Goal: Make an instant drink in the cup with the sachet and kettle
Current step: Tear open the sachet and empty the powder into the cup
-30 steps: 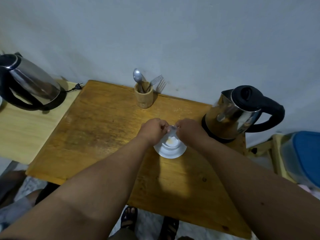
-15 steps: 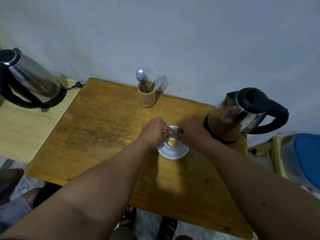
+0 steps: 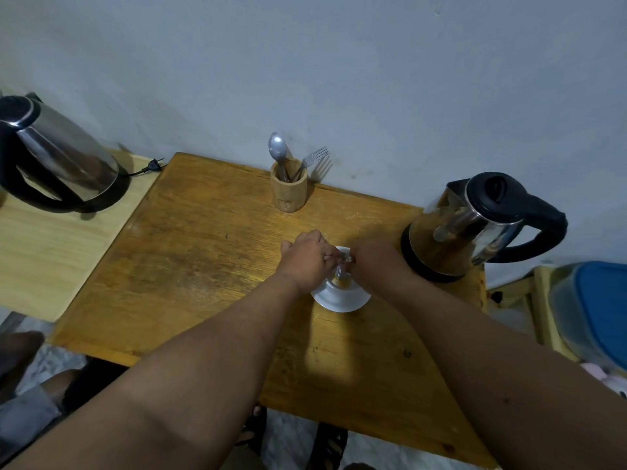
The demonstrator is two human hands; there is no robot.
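Observation:
A white cup (image 3: 342,293) stands in the middle of the wooden table (image 3: 203,266), with orange-yellow powder (image 3: 341,282) showing inside it. My left hand (image 3: 307,257) and my right hand (image 3: 376,262) meet just above the cup's far rim. Both pinch a small clear sachet (image 3: 343,261) between their fingertips, tilted down over the cup. Most of the sachet is hidden by my fingers. A steel kettle with a black lid and handle (image 3: 475,225) sits on its base at the table's right back corner, close to my right hand.
A bamboo holder (image 3: 289,189) with a spoon and a fork stands at the back by the wall. A second steel kettle (image 3: 57,157) sits on a paler side table (image 3: 40,259) at left, its plug lying loose. A blue-lidded tub (image 3: 590,310) is at right.
Both hands have dropped lower and closer over the cup with the sachet. More orange powder now shows in the cup.

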